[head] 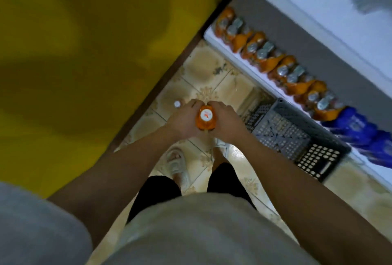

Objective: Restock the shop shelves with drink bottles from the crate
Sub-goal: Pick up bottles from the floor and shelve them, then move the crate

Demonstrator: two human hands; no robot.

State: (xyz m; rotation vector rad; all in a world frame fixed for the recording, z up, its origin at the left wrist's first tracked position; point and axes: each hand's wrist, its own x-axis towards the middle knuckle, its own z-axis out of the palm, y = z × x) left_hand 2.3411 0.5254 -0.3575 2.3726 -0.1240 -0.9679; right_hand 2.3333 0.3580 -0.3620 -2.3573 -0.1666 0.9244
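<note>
An orange drink bottle [205, 118] with an orange-and-white cap is seen from above, held upright between both hands over the tiled floor. My left hand [184, 121] grips its left side and my right hand [225, 122] grips its right side. A grey plastic crate [297, 137] stands on the floor to the right; no bottles show inside it. Beyond it, the low white shelf [250, 71] carries a row of orange bottles [273, 61] and blue packs [358, 131] at its right end.
A white bottle cap [177, 103] shows on the floor just left of my left hand. A yellow wall [84, 52] fills the left side. My feet in sandals [178, 165] stand on the patterned tiles below the bottle.
</note>
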